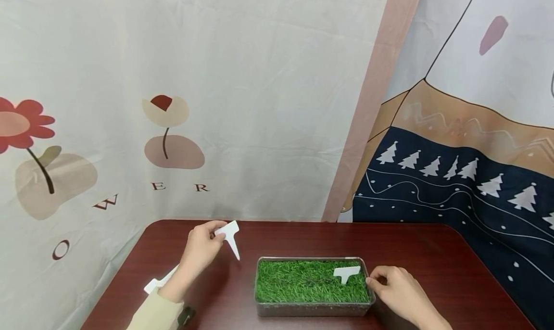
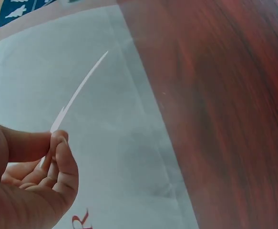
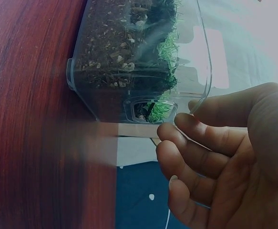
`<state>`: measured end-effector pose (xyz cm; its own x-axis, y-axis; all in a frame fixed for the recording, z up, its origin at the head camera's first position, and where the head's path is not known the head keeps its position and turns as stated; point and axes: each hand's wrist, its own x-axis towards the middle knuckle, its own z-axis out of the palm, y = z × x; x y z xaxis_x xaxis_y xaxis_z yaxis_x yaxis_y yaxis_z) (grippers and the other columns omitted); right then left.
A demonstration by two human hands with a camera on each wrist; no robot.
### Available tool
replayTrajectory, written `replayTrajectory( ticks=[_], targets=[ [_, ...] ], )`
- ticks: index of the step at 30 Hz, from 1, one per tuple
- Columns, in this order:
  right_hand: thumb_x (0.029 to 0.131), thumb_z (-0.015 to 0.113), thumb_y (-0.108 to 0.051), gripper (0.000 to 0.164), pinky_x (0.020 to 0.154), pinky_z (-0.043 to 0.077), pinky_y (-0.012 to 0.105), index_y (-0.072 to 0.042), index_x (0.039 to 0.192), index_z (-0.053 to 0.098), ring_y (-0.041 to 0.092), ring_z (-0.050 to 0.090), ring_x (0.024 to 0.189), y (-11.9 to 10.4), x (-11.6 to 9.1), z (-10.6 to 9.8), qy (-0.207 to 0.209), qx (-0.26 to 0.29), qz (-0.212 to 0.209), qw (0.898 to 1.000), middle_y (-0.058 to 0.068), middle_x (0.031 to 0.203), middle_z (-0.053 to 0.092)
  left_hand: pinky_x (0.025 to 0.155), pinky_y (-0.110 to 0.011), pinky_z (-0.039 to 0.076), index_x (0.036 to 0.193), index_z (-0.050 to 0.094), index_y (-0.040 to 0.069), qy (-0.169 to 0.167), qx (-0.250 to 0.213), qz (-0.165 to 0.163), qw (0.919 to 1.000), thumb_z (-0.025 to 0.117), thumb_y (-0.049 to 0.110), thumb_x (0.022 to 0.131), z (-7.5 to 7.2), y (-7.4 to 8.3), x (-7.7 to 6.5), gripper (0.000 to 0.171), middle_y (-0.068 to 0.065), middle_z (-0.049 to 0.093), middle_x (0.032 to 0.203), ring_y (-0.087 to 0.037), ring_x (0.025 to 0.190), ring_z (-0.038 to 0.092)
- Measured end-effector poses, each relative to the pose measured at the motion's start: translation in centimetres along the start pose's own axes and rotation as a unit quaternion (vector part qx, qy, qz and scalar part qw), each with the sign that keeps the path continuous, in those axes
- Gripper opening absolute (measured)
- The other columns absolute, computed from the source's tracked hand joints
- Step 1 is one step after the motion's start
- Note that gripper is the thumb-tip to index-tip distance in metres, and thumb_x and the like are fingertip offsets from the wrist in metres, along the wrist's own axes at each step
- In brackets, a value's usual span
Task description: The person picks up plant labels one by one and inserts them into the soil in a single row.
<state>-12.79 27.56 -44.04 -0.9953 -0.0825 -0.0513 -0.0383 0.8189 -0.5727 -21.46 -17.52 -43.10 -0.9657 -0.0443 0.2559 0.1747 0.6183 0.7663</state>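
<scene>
My left hand [image 1: 204,244] pinches a white T-shaped plant label [image 1: 230,232] between thumb and fingers, above the table left of the planter. In the left wrist view this label [image 2: 77,95] appears nearly edge-on, its tip pointing away from the hand. Green grass [image 1: 298,282] fills a clear plastic planter box [image 1: 309,310], with soil [image 3: 112,52] visible through its wall. Another white plant label [image 1: 346,272] stands upright in the grass near the right end. At that end, my right hand [image 1: 400,289] grips the box's rim with thumb and index finger, the other fingers loosely bent.
On the table's left side a further white plant label [image 1: 160,281] lies partly behind the left forearm. The dark reddish wooden table [image 1: 415,246] reaches back to a printed fabric curtain [image 1: 259,104]. A dark object [image 1: 186,315] shows beside the left sleeve.
</scene>
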Motion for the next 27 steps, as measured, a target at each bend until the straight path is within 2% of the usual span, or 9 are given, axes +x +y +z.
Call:
replayTrajectory(
  ticks=[4, 10, 18, 23, 27],
  targets=[
    [0.095, 0.074, -0.019, 0.015, 0.050, 0.034, 0.028, -0.023, 0.081, 0.072, 0.009, 0.041, 0.051, 0.0, 0.0, 0.0, -0.004, 0.005, 0.002, 1.000, -0.005, 0.058, 0.050, 0.056, -0.022, 0.049, 0.120, 0.074, -0.005, 0.022, -0.035, -0.004, 0.9991, 0.069, -0.008, 0.092, -0.1, 0.8, -0.5, 0.028, -0.012, 0.073, 0.083, -0.017, 0.067, 0.064],
    [0.095, 0.075, -0.020, 0.015, 0.051, 0.035, 0.028, -0.024, 0.081, 0.072, 0.009, 0.041, 0.051, 0.0, 0.0, 0.0, 0.000, 0.000, 0.001, 1.000, -0.006, 0.059, 0.050, 0.055, -0.022, 0.050, 0.118, 0.075, -0.005, 0.045, -0.066, 0.004, 0.9968, 0.070, -0.009, 0.092, 0.0, 1.9, -1.2, 0.027, -0.012, 0.073, 0.080, -0.014, 0.068, 0.065],
    [0.095, 0.075, -0.020, 0.015, 0.051, 0.034, 0.028, -0.025, 0.081, 0.072, 0.009, 0.041, 0.052, 0.1, 0.0, 0.1, 0.004, -0.004, 0.002, 1.000, -0.006, 0.059, 0.050, 0.054, -0.022, 0.048, 0.114, 0.077, -0.001, 0.054, -0.092, 0.014, 0.9942, 0.072, -0.008, 0.092, 0.4, 3.5, -2.1, 0.024, -0.009, 0.070, 0.075, -0.018, 0.067, 0.065],
    [0.095, 0.075, -0.020, 0.015, 0.052, 0.035, 0.028, -0.025, 0.081, 0.072, 0.009, 0.041, 0.052, 0.1, 0.0, 0.1, 0.004, -0.004, 0.003, 1.000, -0.006, 0.059, 0.050, 0.053, -0.022, 0.046, 0.113, 0.078, 0.001, 0.060, -0.100, 0.030, 0.9927, 0.075, -0.008, 0.090, 0.8, 4.2, -2.6, 0.024, -0.007, 0.068, 0.073, -0.012, 0.064, 0.062],
    [0.095, 0.075, -0.020, 0.015, 0.052, 0.035, 0.028, -0.024, 0.081, 0.072, 0.009, 0.041, 0.052, 0.2, 0.0, 0.1, 0.002, -0.002, -0.001, 1.000, -0.006, 0.060, 0.051, 0.054, -0.022, 0.048, 0.114, 0.078, 0.000, 0.057, -0.115, 0.034, 0.9911, 0.075, -0.007, 0.091, 1.0, 4.6, -2.9, 0.025, -0.009, 0.069, 0.074, -0.015, 0.066, 0.065]
  ],
)
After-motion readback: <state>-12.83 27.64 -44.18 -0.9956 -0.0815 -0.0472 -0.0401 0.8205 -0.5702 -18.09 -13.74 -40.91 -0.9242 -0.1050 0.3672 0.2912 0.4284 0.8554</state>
